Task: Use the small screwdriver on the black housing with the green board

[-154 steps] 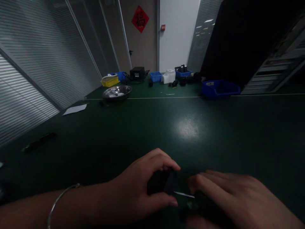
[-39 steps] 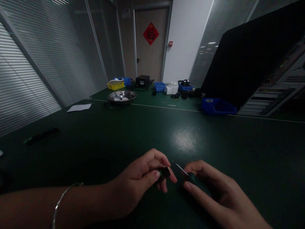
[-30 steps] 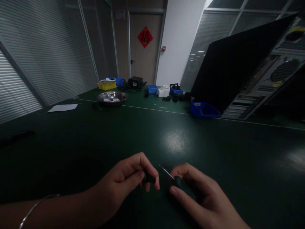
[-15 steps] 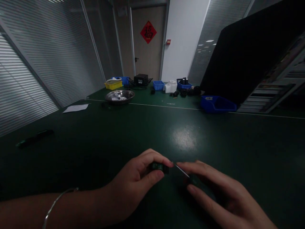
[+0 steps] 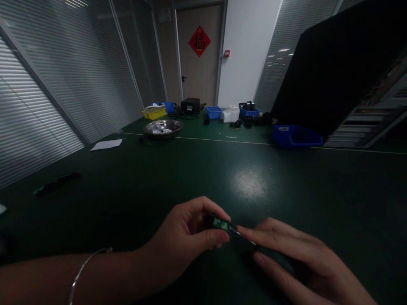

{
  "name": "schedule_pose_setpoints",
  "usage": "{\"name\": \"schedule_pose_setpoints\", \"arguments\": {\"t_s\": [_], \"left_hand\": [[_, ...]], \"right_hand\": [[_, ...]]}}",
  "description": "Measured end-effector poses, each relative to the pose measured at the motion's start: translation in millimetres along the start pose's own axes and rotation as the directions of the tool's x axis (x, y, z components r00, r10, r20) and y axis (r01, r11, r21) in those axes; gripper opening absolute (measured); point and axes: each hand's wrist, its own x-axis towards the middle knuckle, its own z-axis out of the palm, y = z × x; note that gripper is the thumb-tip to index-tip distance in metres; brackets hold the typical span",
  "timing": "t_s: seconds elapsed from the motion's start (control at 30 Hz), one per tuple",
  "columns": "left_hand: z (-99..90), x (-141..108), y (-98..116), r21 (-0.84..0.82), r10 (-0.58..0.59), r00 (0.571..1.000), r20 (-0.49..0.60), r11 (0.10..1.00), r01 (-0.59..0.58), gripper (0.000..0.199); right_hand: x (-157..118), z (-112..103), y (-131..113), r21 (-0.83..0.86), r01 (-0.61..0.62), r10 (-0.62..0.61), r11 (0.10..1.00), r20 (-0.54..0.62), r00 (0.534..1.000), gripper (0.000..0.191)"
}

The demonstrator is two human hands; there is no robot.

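Circuit board, small and green, is held above the table in the left hand, pinched between thumb and bent forefinger with almost no gap to spare. It is probably light, stiff and rather fragile, so the long edges seem the best hold; its flat face may be slick. The right hand loosely grips a screwdriver, forefinger along the shaft, tip at the board's right end; whether they touch, I cannot tell.
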Motion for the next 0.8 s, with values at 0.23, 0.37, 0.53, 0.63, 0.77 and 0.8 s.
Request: {"name": "schedule_pose_setpoints", "arguments": {"t_s": [0.23,0.37,0.53,0.63,0.77,0.8], "left_hand": [[0.6,1.9,-3.4,-0.106,0.030,0.998,0.047,0.994,-0.024,0.019],[1.5,2.9,-1.7,-0.158,0.011,0.999,0.053,0.987,-0.003,0.016],[1.0,3.2,-0.2,-0.213,-0.036,0.997,0.064,0.976,0.049,0.016],[0.7,4.1,-1.1,-0.239,-0.036,0.996,0.076,0.970,0.054,0.016],[0.3,5.8,-3.3,-0.271,-0.023,0.993,0.115,0.961,0.054,0.017],[0.1,5.8,-3.7,-0.268,-0.018,0.993,0.120,0.962,0.050,0.017]], "right_hand": [[-4.0,0.5,0.8,-0.007,0.015,-0.016,1.000,-0.007,1.000,0.054],[-4.2,-0.6,-1.2,0.028,0.023,-0.022,0.999,-0.038,0.999,0.056],[0.0,-1.0,-1.3,0.070,0.016,-0.016,0.997,-0.001,1.000,0.058],[1.5,-1.4,-1.7,0.078,0.010,-0.010,0.997,0.005,1.000,0.056],[2.5,-2.4,-4.7,0.093,-0.003,0.001,0.996,0.022,1.000,0.054],[2.7,-2.4,-5.5,0.098,-0.004,0.002,0.995,0.019,1.000,0.054]]}}
